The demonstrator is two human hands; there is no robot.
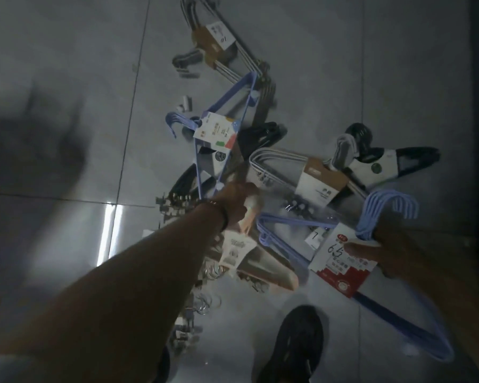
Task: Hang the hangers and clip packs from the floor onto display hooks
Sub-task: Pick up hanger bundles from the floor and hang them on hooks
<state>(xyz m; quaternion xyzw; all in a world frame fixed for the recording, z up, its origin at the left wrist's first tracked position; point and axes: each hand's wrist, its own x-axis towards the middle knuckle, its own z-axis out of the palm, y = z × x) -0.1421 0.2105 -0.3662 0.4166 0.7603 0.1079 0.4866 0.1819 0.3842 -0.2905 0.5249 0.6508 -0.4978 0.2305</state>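
Bundles of hangers lie scattered on the tiled floor (67, 134). My left hand (237, 201) reaches down and grips the hooks of a pink hanger pack (260, 268) with a paper label. My right hand (382, 247) grips a light blue hanger pack (385, 208) at its neck, thumb across its red and white label (340, 268); this pack is lifted off the floor. Another blue hanger pack (221, 128) lies just beyond my left hand. Packs of metal clips (174, 208) lie under and left of my left forearm.
Grey hanger packs with brown card sleeves lie at the top (213, 42) and centre right (315, 178). A black hanger pack (385, 161) sits at the right. My dark shoe (296, 346) stands near the bottom. A dark blurred shape (33, 150) fills the left side.
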